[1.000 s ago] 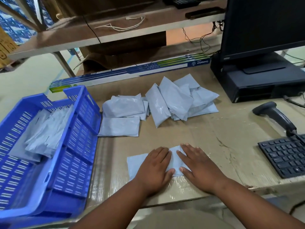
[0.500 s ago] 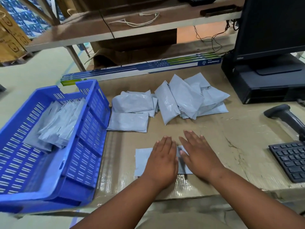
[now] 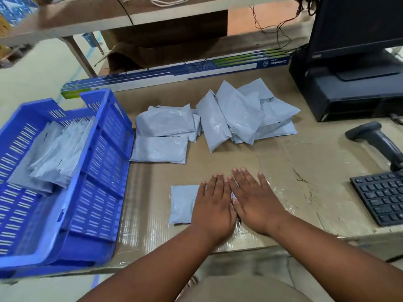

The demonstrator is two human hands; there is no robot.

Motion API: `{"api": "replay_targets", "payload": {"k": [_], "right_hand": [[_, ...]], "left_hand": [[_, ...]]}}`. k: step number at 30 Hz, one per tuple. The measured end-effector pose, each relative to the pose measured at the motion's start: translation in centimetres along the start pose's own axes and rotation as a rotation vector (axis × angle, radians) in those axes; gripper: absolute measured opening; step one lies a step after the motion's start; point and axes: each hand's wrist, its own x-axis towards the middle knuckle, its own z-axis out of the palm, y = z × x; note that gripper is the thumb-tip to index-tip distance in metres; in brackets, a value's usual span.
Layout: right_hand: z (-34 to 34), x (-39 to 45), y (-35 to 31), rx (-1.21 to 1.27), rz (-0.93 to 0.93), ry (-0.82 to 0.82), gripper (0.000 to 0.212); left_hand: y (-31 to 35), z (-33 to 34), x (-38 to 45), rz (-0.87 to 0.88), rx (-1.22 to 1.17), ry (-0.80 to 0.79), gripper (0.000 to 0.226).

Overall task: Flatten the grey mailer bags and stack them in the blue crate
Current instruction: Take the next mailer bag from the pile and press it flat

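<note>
One grey mailer bag lies flat on the cardboard-covered table near its front edge. My left hand and my right hand press on it side by side with straight fingers, palms down, hiding its right part. Further back lie a small pile of grey mailer bags and a bigger loose heap of mailers. At the left stands the blue crate, tilted, with several flattened mailers stacked inside.
A barcode scanner and a black keyboard sit at the right. A monitor on a black computer case stands at the back right. A long blue box runs along the back edge under a shelf.
Both hands slid forward over the mailer and closed together until they touch. The view shifted, so the crate and piles sit further right and lower in frame.
</note>
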Motion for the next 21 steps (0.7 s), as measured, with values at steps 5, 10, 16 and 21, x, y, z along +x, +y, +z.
{"api": "replay_targets", "payload": {"k": [5, 10, 16, 21], "right_hand": [[-0.1, -0.1, -0.1, 0.005, 0.001, 0.021, 0.07], [-1.1, -0.4, -0.4, -0.031, 0.009, 0.007, 0.073], [-1.5, 1.0, -2.9, -0.063, -0.097, 0.111, 0.069], [-0.1, 1.6, -4.0, 0.017, -0.107, 0.074, 0.066]], "left_hand": [[-0.1, -0.1, 0.1, 0.006, -0.01, -0.02, 0.069], [-0.8, -0.8, -0.5, -0.009, 0.001, -0.003, 0.069], [-3.9, -1.3, -1.4, -0.032, 0.027, -0.001, 0.07], [-4.7, 0.0, -2.2, -0.06, -0.019, -0.006, 0.067]]}}
